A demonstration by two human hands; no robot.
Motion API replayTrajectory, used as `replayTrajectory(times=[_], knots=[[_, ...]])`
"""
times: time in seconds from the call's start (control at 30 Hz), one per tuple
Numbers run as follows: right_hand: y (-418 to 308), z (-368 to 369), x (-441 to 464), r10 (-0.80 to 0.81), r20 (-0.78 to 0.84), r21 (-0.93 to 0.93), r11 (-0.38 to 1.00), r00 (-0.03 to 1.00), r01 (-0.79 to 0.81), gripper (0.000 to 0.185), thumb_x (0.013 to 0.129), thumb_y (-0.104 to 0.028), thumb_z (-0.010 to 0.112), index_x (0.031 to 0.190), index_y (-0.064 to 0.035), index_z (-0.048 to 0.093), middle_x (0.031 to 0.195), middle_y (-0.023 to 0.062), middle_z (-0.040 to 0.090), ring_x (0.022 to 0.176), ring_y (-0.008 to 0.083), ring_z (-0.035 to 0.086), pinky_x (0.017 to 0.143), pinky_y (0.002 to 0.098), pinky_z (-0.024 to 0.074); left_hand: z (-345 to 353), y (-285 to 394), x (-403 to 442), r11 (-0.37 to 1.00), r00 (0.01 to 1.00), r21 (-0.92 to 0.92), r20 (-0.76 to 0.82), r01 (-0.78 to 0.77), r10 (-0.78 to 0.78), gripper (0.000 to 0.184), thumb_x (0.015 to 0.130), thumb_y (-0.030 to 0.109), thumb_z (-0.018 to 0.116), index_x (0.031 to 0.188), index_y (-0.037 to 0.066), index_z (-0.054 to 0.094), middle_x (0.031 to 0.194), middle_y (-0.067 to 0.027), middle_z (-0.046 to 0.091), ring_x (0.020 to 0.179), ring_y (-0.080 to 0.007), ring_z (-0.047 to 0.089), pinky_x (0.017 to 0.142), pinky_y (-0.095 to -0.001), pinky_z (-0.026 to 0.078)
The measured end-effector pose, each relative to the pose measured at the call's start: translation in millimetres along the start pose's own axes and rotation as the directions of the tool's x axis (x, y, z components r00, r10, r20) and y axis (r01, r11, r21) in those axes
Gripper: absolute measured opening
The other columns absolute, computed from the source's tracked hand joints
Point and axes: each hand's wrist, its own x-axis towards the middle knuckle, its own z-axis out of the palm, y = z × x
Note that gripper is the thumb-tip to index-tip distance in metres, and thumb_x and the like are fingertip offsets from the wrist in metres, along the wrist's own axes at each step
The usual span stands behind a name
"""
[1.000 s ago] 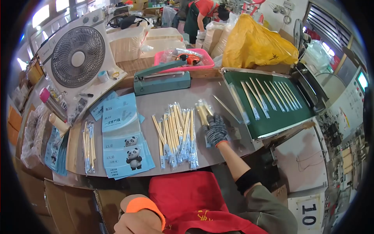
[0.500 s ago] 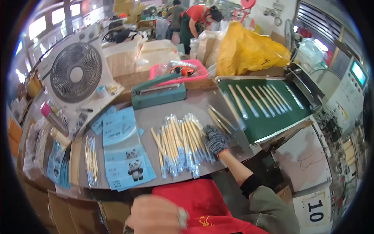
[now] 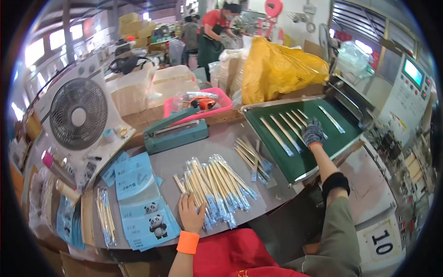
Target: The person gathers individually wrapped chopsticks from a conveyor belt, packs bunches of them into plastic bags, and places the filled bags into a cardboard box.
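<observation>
My bare left hand [image 3: 191,213], with an orange wristband, rests fingers spread at the lower left edge of a pile of wrapped chopsticks [image 3: 217,184]. My right hand [image 3: 313,132], in a grey knit glove, lies over wrapped chopsticks on the green belt [image 3: 295,166]; its fingers point away and look close together, and their grip is partly hidden. Several wrapped pairs [image 3: 275,135] lie to its left on the belt, and one pair [image 3: 332,119] lies to its right. A smaller bundle [image 3: 251,157] lies between the pile and the belt.
Blue panda bags [image 3: 140,198] and a few chopsticks [image 3: 105,214] lie at left. Behind are a teal sealer [image 3: 177,135], a pink basket [image 3: 224,99], a fan [image 3: 78,113] and a yellow bag [image 3: 281,69]. A co-worker [image 3: 213,37] stands farther back. A control panel [image 3: 410,83] is at right.
My left hand has come from my lap to the pile. My right hand has moved from the table onto the belt, where fewer pairs lie now. The table pile has grown, and the view has shifted.
</observation>
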Motion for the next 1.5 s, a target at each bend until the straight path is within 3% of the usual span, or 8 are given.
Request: replayTrajectory(times=[0.47, 0.57, 0.87, 0.97, 1.1, 1.2, 1.37, 1.5], knots=[[63.6, 13.1, 22.5, 0.378, 0.092, -0.172, 0.917, 0.921, -0.359, 0.051, 0.09, -0.038, 0.043, 0.132, -0.0094, 0.046, 0.141, 0.0169, 0.038, 0.131, 0.0338, 0.033, 0.109, 0.0458, 0.0242, -7.6, 10.2, 9.2, 0.996, 0.993, -0.034, 0.093, 0.079, -0.076, 0.048, 0.078, 0.018, 0.064, 0.12, 0.0, 0.052, 0.122, -0.0185, 0.049, 0.115, -0.0378, 0.042, 0.099, -0.0449, 0.033], [54.0, 32.1, 13.6, -0.253, 0.246, 0.133, 0.965, 0.936, 0.226, 0.046, 0.091, -0.037, 0.043, 0.127, -0.0082, 0.05, 0.131, 0.0154, 0.049, 0.122, 0.0302, 0.044, 0.105, 0.0378, 0.0318, -6.7, 10.7, 8.5, 0.996, 0.994, -0.031, 0.082, 0.078, -0.075, 0.047, 0.077, 0.016, 0.064, 0.12, 0.0, 0.052, 0.121, -0.0185, 0.048, 0.114, -0.038, 0.042, 0.099, -0.0448, 0.034], [-138.9, -70.8, -97.0, -0.576, 0.348, 0.002, 0.79, 0.74, 0.614, 0.051, 0.087, -0.039, 0.045, 0.118, 0.0007, 0.052, 0.12, 0.0237, 0.054, 0.115, 0.0347, 0.05, 0.101, 0.0429, 0.0362, 7.1, 7.8, 9.2, 0.998, 0.999, -0.052, 0.032, 0.044, -0.042, 0.047, 0.079, 0.019, 0.065, 0.122, 0.003, 0.051, 0.122, -0.0207, 0.047, 0.115, -0.0387, 0.042, 0.098, -0.0449, 0.034], [-186.3, -50.7, -120.1, -0.568, 0.349, 0.451, 0.799, 0.745, 0.397, 0.063, 0.087, -0.046, 0.044, 0.122, 0.0061, 0.048, 0.127, 0.0292, 0.047, 0.119, 0.0383, 0.047, 0.103, 0.0419, 0.0331, 10.1, 17.8, 12.9, 0.986, 0.995, -0.135, 0.012, 0.097, -0.097, 0.053, 0.079, 0.02, 0.066, 0.126, 0.003, 0.047, 0.126, -0.0213, 0.044, 0.116, -0.0366, 0.043, 0.098, -0.0423, 0.035], [-215.6, 29.4, -93.1, -0.319, 0.352, 0.147, 0.947, 0.88, 0.285, 0.057, 0.086, -0.049, 0.044, 0.116, -0.002, 0.057, 0.122, 0.0261, 0.053, 0.115, 0.0356, 0.051, 0.098, 0.0419, 0.039, 5.7, 1.8, 18.4, 0.849, 0.924, -0.37, 0.082, 0.376, -0.373, 0.058, 0.08, 0.022, 0.065, 0.129, 0.001, 0.043, 0.124, -0.0243, 0.045, 0.119, -0.0388, 0.041, 0.101, -0.0422, 0.034], [-221.3, 34.4, -82.2, -0.118, 0.661, 0.573, 0.716, 0.741, -0.398, 0.053, 0.081, -0.055, 0.049, 0.104, -0.0091, 0.063, 0.112, 0.0244, 0.059, 0.105, 0.0341, 0.058, 0.09, 0.0427, 0.0447, -20.2, -28.6, 32.3, 0.646, 0.82, -0.521, 0.227, 0.558, -0.526, 0.056, 0.082, 0.026, 0.064, 0.128, 0.0, 0.044, 0.121, -0.0213, 0.048, 0.117, -0.0332, 0.044, 0.098, -0.0409, 0.036], [-287.6, -12.3, -180.6, -0.405, 0.434, 0.603, 0.794, 0.805, 0.074, 0.069, 0.069, -0.063, 0.062, 0.11, -0.0072, 0.059, 0.105, 0.0229, 0.062, 0.098, 0.0348, 0.06, 0.085, 0.0412, 0.0475, -28.5, -14.3, 61.6, -0.025, 0.582, -0.658, 0.683, 0.753, -0.442, 0.041, 0.089, 0.035, 0.057, 0.117, 0.005, 0.051, 0.113, -0.0112, 0.055, 0.105, -0.0208, 0.053, 0.085, -0.0321, 0.044], [-308.8, -34.1, -245.6, -0.552, 0.451, 0.821, 0.565, 0.701, -0.083, 0.089, 0.067, -0.064, 0.065, 0.131, -0.0063, 0.042, 0.12, 0.0215, 0.055, 0.109, 0.035, 0.056, 0.092, 0.0412, 0.0432, -0.5, -5.6, 56.1, 0.07, 0.754, -0.796, 0.537, 0.601, -0.378, 0.043, 0.089, 0.027, 0.059, 0.121, 0.0, 0.046, 0.109, -0.0084, 0.057, 0.089, -0.0172, 0.058, 0.073, -0.0274, 0.048]])
